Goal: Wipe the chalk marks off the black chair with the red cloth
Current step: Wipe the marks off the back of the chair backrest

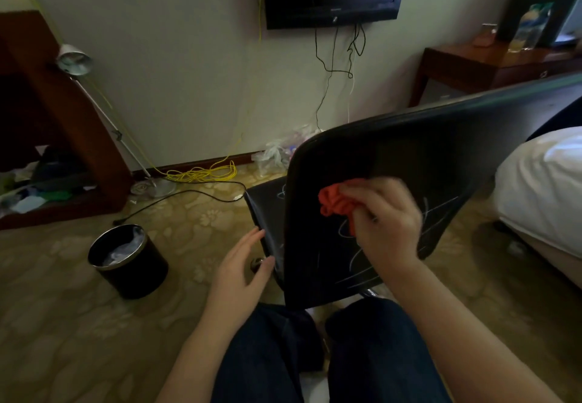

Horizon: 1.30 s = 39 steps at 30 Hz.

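Note:
The black chair (393,157) stands in front of me with the back of its backrest facing me. White chalk marks (356,261) scribble across the lower part of the backrest, and a few show on the seat edge at left. My right hand (384,223) is shut on the bunched red cloth (335,202) and presses it against the backrest, just above the marks. With fingers spread, my left hand (242,264) rests against the chair's left edge and holds nothing.
A black waste bin (126,261) with a plastic liner stands on the patterned carpet to the left. Yellow and black cables (201,174) lie by the wall under a mounted TV. A floor lamp leans at left. A bed with white bedding (544,188) is close on the right.

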### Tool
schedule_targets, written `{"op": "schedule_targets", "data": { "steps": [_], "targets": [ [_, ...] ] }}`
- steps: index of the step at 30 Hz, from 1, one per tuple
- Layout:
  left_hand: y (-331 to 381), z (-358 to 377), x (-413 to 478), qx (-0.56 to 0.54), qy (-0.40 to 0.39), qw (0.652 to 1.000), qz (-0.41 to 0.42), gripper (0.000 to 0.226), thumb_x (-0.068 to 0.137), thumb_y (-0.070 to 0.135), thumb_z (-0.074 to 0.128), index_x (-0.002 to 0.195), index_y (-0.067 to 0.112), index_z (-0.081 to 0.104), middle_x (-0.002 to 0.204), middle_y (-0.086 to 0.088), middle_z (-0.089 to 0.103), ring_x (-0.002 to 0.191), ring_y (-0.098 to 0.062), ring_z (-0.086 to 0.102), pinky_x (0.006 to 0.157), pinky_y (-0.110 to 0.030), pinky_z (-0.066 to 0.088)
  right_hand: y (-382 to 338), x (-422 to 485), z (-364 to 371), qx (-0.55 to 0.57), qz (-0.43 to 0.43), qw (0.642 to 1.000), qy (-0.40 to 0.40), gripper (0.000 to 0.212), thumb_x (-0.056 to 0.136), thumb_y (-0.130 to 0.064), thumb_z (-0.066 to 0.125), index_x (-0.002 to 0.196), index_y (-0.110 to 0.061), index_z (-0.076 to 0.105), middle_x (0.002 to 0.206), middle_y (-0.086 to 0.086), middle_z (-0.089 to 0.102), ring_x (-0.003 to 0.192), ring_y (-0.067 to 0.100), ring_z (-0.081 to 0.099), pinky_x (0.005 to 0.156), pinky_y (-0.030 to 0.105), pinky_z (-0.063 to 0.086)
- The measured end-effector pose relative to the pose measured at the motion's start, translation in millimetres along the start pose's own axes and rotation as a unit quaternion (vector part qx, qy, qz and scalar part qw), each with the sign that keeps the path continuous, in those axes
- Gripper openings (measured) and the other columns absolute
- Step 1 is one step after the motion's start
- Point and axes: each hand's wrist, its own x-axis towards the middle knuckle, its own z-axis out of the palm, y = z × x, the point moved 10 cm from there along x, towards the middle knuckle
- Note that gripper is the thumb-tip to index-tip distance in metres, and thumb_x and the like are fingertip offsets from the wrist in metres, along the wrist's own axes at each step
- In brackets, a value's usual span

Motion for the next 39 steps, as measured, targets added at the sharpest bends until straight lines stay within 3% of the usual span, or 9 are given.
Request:
{"op": "schedule_targets", "data": {
  "steps": [5, 12, 19, 23, 27, 30, 34, 36, 39],
  "targets": [
    [20.9, 21.9, 1.0, -0.041, -0.055, 0.998, 0.000, 0.051, 0.096, 0.038, 0.058, 0.139, 0.053, 0.034, 0.140, 0.030, 0.042, 0.127, 0.019, 0.035, 0.090, 0.005, 0.029, 37.8, -50.5, 49.0, -0.001, 0.049, 0.981, -0.186, 0.028, 0.087, -0.012, 0.052, 0.088, -0.020, 0.078, 0.089, -0.006, 0.069, 0.078, 0.016, 0.064, 0.064, 0.036, 0.057],
    [34.8, 12.3, 6.6, -0.156, -0.010, 0.988, -0.006, 0.054, 0.097, 0.018, 0.059, 0.134, 0.050, 0.037, 0.128, 0.023, 0.056, 0.119, 0.016, 0.049, 0.098, -0.006, 0.040, -32.6, 46.7, -25.0, 0.019, -0.051, 0.998, 0.025, 0.016, 0.087, 0.004, 0.065, 0.094, -0.003, 0.077, 0.096, 0.011, 0.068, 0.094, 0.021, 0.061, 0.086, 0.025, 0.050],
    [25.5, 14.2, 10.3, -0.171, -0.021, 0.985, -0.017, 0.050, 0.100, 0.018, 0.054, 0.132, 0.053, 0.039, 0.132, 0.022, 0.055, 0.123, 0.011, 0.051, 0.098, -0.008, 0.043, -3.5, -15.1, 40.6, -0.002, -0.007, 0.992, -0.127, 0.028, 0.092, -0.011, 0.052, 0.093, -0.013, 0.079, 0.093, 0.002, 0.069, 0.081, 0.022, 0.062, 0.061, 0.037, 0.056],
    [9.6, 14.1, 10.5, -0.216, -0.023, 0.974, -0.062, 0.042, 0.102, 0.020, 0.050, 0.135, 0.045, 0.042, 0.130, 0.023, 0.060, 0.115, 0.017, 0.052, 0.094, -0.011, 0.043, -65.1, 24.5, 2.3, 0.033, -0.082, 0.996, -0.028, 0.022, 0.097, -0.011, 0.056, 0.103, -0.006, 0.077, 0.098, 0.011, 0.068, 0.089, 0.022, 0.060, 0.079, 0.025, 0.052],
    [2.8, 12.4, 13.7, -0.249, -0.006, 0.965, -0.085, 0.037, 0.104, 0.024, 0.047, 0.138, 0.040, 0.044, 0.124, 0.024, 0.065, 0.116, 0.009, 0.056, 0.093, -0.016, 0.039, -97.6, 49.3, 4.5, 0.032, -0.140, 0.989, 0.016, 0.027, 0.100, -0.018, 0.056, 0.107, 0.001, 0.074, 0.097, 0.017, 0.068, 0.091, 0.021, 0.053, 0.077, 0.027, 0.051],
    [-2.3, 13.9, 12.9, -0.279, 0.002, 0.955, -0.105, 0.038, 0.101, 0.035, 0.046, 0.139, 0.035, 0.048, 0.121, 0.018, 0.068, 0.111, 0.000, 0.062, 0.096, -0.025, 0.044, -78.7, 9.5, 55.3, -0.023, -0.149, 0.984, -0.095, 0.024, 0.092, -0.009, 0.064, 0.114, -0.003, 0.072, 0.099, 0.014, 0.067, 0.090, 0.023, 0.054, 0.073, 0.034, 0.054],
    [-22.4, 7.7, 4.4, -0.267, 0.026, 0.953, -0.140, 0.030, 0.103, 0.032, 0.045, 0.131, 0.042, 0.053, 0.117, 0.014, 0.069, 0.112, -0.004, 0.062, 0.103, -0.033, 0.045, -49.6, -71.4, 117.2, -0.097, -0.147, 0.939, -0.297, 0.055, 0.061, -0.006, 0.085, 0.114, -0.011, 0.071, 0.096, 0.006, 0.062, 0.086, 0.022, 0.054, 0.071, 0.034, 0.057],
    [-24.2, -0.5, 0.3, -0.260, 0.030, 0.955, -0.137, 0.030, 0.103, 0.030, 0.045, 0.131, 0.039, 0.053, 0.111, 0.017, 0.071, 0.104, 0.004, 0.063, 0.098, -0.027, 0.045, -48.3, -72.0, 116.5, -0.079, -0.122, 0.947, -0.287, 0.052, 0.058, -0.001, 0.087, 0.107, -0.011, 0.074, 0.091, 0.005, 0.062, 0.083, 0.022, 0.053, 0.067, 0.034, 0.057],
    [-28.1, -13.6, -0.6, -0.259, 0.049, 0.956, -0.132, 0.030, 0.102, 0.028, 0.048, 0.131, 0.031, 0.055, 0.109, 0.018, 0.072, 0.102, 0.006, 0.063, 0.092, -0.022, 0.047, -64.2, -26.2, 80.5, -0.016, -0.094, 0.983, -0.154, 0.037, 0.075, 0.006, 0.075, 0.109, -0.008, 0.074, 0.095, 0.010, 0.064, 0.085, 0.025, 0.056, 0.070, 0.034, 0.054]
  ]
}}
